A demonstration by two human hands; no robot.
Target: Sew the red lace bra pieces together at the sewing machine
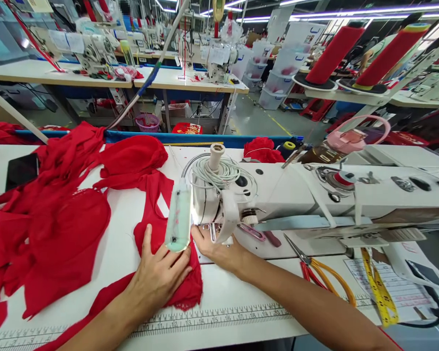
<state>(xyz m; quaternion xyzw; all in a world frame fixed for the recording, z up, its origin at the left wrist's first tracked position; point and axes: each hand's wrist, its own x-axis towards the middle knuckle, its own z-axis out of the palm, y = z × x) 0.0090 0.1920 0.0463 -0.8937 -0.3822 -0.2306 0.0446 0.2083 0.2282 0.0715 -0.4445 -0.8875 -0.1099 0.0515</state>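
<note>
My left hand [159, 275] lies flat, fingers spread, on a piece of red lace fabric [185, 287] on the white sewing table [237, 302]. My right hand [214, 246] rests beside it under the head of the white sewing machine [296, 195], fingertips at the presser foot and partly hidden by the machine lamp [178, 219]. The red fabric runs from under the machine back toward the larger red pile [58, 214] on the left.
Orange-handled scissors [325, 273] and a yellow measuring tape [378, 287] lie right of my right forearm. A black phone [21, 170] sits at far left. A ruler strip [212, 317] runs along the table's front. Red thread cones [334, 53] stand at upper right. Other sewing stations fill the background.
</note>
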